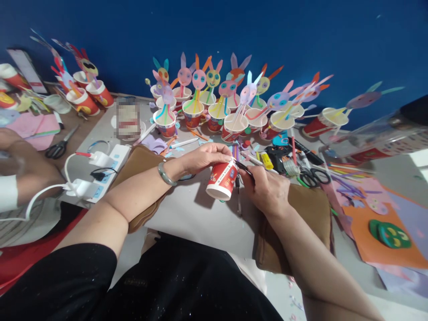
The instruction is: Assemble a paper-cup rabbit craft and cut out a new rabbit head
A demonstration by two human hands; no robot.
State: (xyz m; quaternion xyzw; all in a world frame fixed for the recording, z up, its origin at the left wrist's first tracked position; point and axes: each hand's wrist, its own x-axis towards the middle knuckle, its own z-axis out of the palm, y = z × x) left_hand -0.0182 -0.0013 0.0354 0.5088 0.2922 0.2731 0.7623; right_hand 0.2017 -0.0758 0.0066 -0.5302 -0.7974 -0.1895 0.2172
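A red and white paper cup (222,179) is tilted over the grey table in front of me, its rim end pointing down toward my body. My left hand (209,158) is closed on the cup's far end. Pinched in my right hand (265,189) is a slim black tool (245,168), its tip against the cup's far right edge. Fingers hide most of the tool, so its kind does not show clearly. Under the cup, a thin pen-like stick (238,198) lies on the table.
Several paper cups with paper rabbit figures (199,80) line the blue wall. Scissors (312,177), markers and scraps lie right; a clear bottle (377,133) leans there. Brown cushions (301,223) flank my arms. At left are a power strip (109,171) and another person's arm (26,165).
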